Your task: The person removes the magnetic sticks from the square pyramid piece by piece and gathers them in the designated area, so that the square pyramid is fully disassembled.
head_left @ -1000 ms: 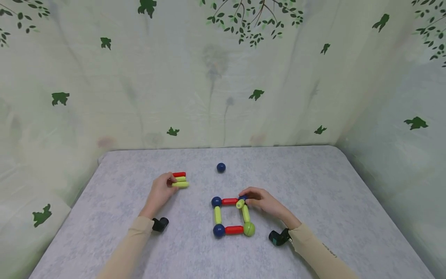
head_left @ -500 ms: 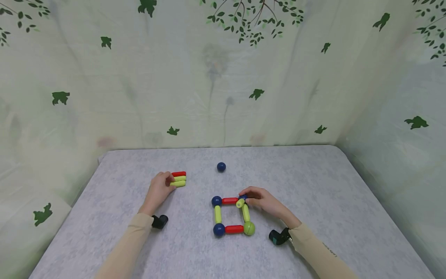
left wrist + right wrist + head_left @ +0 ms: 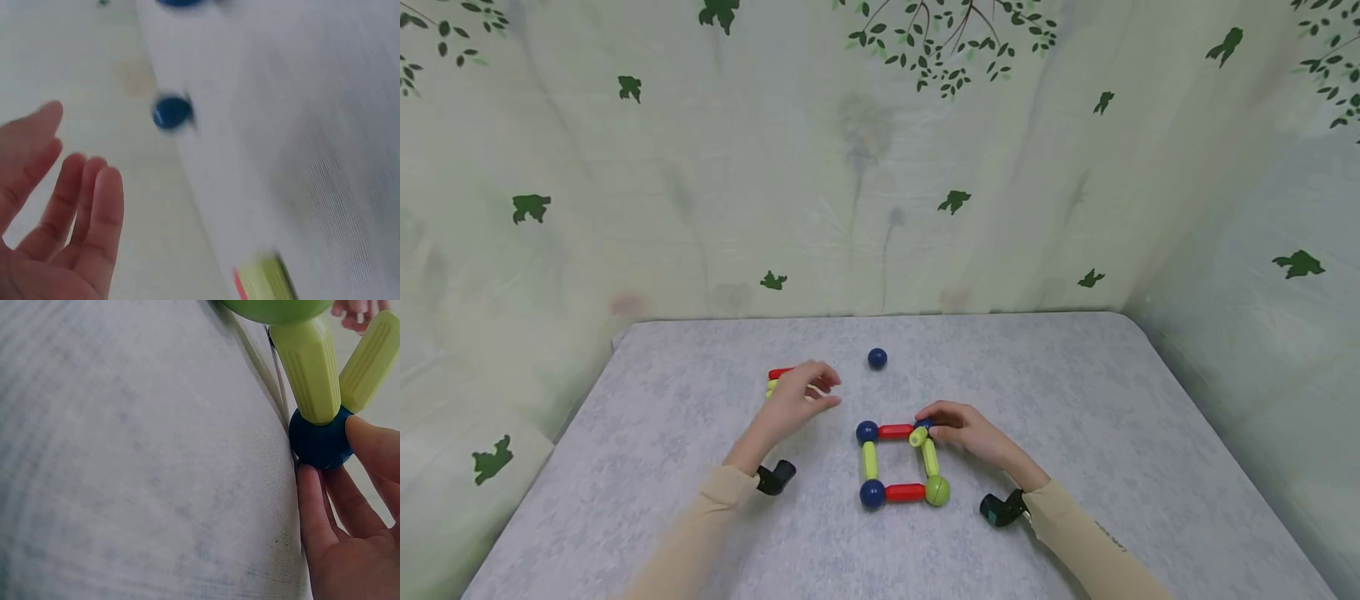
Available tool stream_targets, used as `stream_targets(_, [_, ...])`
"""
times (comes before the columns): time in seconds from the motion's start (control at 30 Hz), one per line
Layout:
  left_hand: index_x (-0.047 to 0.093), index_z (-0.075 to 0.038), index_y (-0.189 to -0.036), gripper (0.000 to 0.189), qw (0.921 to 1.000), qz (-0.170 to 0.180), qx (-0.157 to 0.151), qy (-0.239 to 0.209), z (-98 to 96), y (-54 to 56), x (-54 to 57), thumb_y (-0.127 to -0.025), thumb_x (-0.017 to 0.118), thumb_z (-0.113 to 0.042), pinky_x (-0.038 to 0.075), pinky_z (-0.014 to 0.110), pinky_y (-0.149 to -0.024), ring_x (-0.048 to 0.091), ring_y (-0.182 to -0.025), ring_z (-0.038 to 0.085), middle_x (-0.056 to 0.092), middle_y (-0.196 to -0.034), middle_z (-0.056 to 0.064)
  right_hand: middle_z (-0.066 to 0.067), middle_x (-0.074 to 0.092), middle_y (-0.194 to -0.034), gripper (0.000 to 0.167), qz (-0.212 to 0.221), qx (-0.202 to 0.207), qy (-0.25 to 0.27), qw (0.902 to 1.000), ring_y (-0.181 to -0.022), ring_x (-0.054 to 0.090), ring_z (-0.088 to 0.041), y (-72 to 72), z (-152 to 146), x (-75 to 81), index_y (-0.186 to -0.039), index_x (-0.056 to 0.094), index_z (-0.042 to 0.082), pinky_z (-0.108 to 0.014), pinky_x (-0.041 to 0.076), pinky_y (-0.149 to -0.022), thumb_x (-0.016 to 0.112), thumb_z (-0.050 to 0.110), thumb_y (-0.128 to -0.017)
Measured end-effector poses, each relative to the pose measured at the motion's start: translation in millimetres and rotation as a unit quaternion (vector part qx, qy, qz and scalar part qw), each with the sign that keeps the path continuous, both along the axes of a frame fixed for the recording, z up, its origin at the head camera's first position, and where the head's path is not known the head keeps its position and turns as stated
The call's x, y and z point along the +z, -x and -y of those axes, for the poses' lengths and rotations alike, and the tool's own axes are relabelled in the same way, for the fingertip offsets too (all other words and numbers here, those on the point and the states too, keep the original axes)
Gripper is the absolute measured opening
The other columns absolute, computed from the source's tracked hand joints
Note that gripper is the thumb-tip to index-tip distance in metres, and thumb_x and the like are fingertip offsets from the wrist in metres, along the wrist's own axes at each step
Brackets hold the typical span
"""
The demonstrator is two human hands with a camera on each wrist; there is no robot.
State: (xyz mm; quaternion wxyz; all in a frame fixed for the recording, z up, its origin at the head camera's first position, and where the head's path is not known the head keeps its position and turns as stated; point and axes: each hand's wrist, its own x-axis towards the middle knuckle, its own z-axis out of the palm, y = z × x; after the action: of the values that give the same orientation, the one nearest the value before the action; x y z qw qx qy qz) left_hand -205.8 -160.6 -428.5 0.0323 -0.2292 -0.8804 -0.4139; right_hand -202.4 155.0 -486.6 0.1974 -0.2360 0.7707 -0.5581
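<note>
My left hand is over the table with nothing in it, fingers loosely bent and thumb apart. Just behind it lie a red rod and yellow-green rods, partly covered by the hand in the head view. My right hand pinches a blue ball at the far right corner of a square of rods and balls. From that ball a yellow-green rod sticks up at a slant. Red rods and yellow-green rods form the sides. A green ball makes the near right corner.
A loose blue ball lies toward the back of the table, beyond the square. Blue balls stand at the square's left corners. Behind the table hangs a leaf-patterned backdrop.
My left hand has let go of the yellow-green rod beside the others and moved right, its fingers spreading. My right hand stays on the corner ball.
</note>
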Motion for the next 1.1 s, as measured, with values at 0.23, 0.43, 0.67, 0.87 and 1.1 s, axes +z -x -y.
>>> stream_targets(0.23, [0.06,-0.003,-0.102,0.023,0.9897,0.034,-0.138,-0.019,-61.4,-19.5,-6.8,-0.084,0.074,-0.01,0.053,0.028,-0.076,0.06,-0.089,0.023,0.061,-0.1,0.012,-0.011,0.058,-0.121,0.028,-0.005,0.011,0.015,0.9998,-0.109,0.054,-0.024,1.1,-1.2,-0.9,-0.125,0.058,0.001,-0.033,0.044,-0.092,0.053,0.01,-0.098])
stream_targets(0.43, [0.06,-0.006,-0.098,0.022,0.988,0.041,-0.149,-0.011,-88.7,-27.9,-16.8,-0.084,0.074,-0.015,0.052,0.026,-0.072,0.059,-0.084,0.018,0.056,-0.094,0.002,-0.009,0.059,-0.121,0.026,-0.004,0.007,0.017,0.9998,-0.112,0.054,-0.024,1.5,-1.1,-2.2,-0.123,0.06,0.005,-0.036,0.042,-0.096,0.054,0.008,-0.098])
stream_targets(0.67, [0.059,-0.01,-0.089,0.015,0.9906,0.029,-0.132,-0.021,-93.4,-30.8,-21.3,-0.084,0.073,-0.006,0.052,0.021,-0.07,0.058,-0.08,0.011,0.054,-0.088,-0.003,-0.008,0.059,-0.121,0.026,-0.001,0.005,0.019,0.9998,-0.113,0.054,-0.024,1.7,-1.7,-2.5,-0.123,0.06,0.005,-0.036,0.042,-0.096,0.053,0.008,-0.098])
stream_targets(0.87, [0.06,-0.006,-0.089,0.012,0.9837,0.069,-0.145,-0.081,-85.8,-31.6,-20.7,-0.085,0.068,0.002,0.053,0.027,-0.076,0.062,-0.086,0.016,0.062,-0.093,0.003,-0.008,0.059,-0.121,0.027,-0.001,0.006,0.013,0.9999,-0.112,0.054,-0.024,1.1,-3.1,-1.4,-0.124,0.059,0.002,-0.036,0.043,-0.095,0.054,0.009,-0.098])
stream_targets(1.1, [0.061,-0.01,-0.099,0.017,0.9888,0.076,-0.101,-0.08,-59.5,-28.8,-22.9,-0.088,0.063,0.003,0.052,0.027,-0.08,0.061,-0.092,0.016,0.06,-0.1,0.001,-0.007,0.059,-0.12,0.027,0.01,-0.003,0.003,0.9999,-0.111,0.054,-0.023,0.8,-1.7,0.1,-0.123,0.061,0.006,-0.039,0.041,-0.096,0.054,0.009,-0.097])
